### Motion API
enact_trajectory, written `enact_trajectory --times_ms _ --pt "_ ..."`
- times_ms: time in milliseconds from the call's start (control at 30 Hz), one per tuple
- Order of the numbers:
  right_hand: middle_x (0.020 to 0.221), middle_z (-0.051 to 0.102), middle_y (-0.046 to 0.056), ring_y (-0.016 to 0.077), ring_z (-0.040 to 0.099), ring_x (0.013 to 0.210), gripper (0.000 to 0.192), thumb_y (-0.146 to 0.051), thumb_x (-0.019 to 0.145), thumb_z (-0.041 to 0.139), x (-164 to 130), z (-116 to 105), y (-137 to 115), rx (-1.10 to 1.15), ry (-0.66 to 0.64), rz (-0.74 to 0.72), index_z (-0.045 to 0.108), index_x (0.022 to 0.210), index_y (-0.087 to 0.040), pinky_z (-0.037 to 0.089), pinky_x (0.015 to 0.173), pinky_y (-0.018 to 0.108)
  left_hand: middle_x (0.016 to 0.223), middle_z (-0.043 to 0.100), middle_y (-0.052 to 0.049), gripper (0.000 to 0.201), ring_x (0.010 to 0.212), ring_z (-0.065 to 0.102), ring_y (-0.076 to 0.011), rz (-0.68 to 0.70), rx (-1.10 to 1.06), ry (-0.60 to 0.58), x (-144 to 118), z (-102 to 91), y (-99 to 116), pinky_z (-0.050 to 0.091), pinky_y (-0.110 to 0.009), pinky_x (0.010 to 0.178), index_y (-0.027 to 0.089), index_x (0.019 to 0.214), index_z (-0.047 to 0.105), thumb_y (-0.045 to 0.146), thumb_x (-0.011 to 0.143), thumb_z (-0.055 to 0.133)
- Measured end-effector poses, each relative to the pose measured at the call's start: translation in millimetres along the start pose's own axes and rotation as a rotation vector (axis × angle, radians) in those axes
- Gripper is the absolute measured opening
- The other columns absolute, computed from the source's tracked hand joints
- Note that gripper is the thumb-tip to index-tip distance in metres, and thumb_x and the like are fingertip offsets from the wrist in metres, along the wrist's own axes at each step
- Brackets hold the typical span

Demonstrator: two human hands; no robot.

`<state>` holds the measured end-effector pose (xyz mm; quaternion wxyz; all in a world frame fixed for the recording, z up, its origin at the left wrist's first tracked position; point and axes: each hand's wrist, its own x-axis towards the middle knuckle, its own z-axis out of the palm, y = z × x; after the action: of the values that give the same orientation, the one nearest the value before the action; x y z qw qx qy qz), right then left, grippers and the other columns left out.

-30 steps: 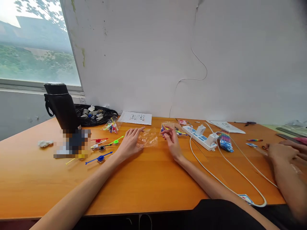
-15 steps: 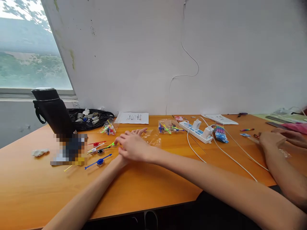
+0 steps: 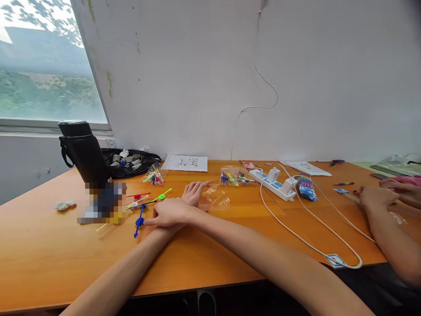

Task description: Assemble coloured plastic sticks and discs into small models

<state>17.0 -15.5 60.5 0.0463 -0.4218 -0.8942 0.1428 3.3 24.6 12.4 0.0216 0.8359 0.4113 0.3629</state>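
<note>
Crossing left arm [image 3: 134,259], apparently because blue arrow spinner [image 3: 140,222] lies leftward | right hand [image 3: 171,213] at its hub, grip: cannot tell | left hand [image 3: 194,194] beside clear plastic bag [image 3: 216,198], loosely spread

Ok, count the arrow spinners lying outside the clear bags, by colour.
Red spinner: 1
White spinner: 1
Black spinner: 1
Green spinner: 1
Blue spinner: 1
Yellow spinner, partly pixelated: 1
Total: 6
</note>
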Motion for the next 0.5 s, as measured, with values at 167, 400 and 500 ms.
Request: enact_trajectory --times_ms 167,400,500 --pt "0.107 0.075 0.016 0.0368 0.069 0.105 0.067 -0.075 0.077 0.053 6.1 5.7 -19.6 0.039 -0.145 -0.030 0.078 0.097 -0.016 0.055 0.086 0.048 0.133 0.056 -0.008 0.077 0.122 0.046 -0.0291 0.011 -0.001 0.019 -4.6 -8.3 6.3 0.034 -0.044 0.106 0.024 0.146 0.034 0.021 0.075 0.063" --pt "0.104 0.076 0.016 0.0335 0.071 0.102 0.048 -0.058 0.070 0.069 16.1 17.7 -34.5 -0.012 -0.077 0.044 0.076 0.096 -0.018 0.058 0.081 0.040 0.132 0.055 -0.007 0.073 0.120 0.046 -0.0284 -0.003 -0.004 0.038 -6.5 -16.5 8.9 0.035 -0.043 0.106 0.025 0.146 0.034 0.021 0.079 0.062" --pt "0.102 0.076 0.015 0.0331 0.071 0.102 0.043 -0.055 0.072 0.068 14.9 15.2 -34.4 -0.018 -0.092 0.041 0.076 0.094 -0.019 0.058 0.082 0.041 0.132 0.055 -0.007 0.072 0.120 0.046 -0.0277 0.011 -0.007 0.055 -5.3 -16.5 9.2 0.035 -0.042 0.107 0.025 0.145 0.035 0.021 0.080 0.062"
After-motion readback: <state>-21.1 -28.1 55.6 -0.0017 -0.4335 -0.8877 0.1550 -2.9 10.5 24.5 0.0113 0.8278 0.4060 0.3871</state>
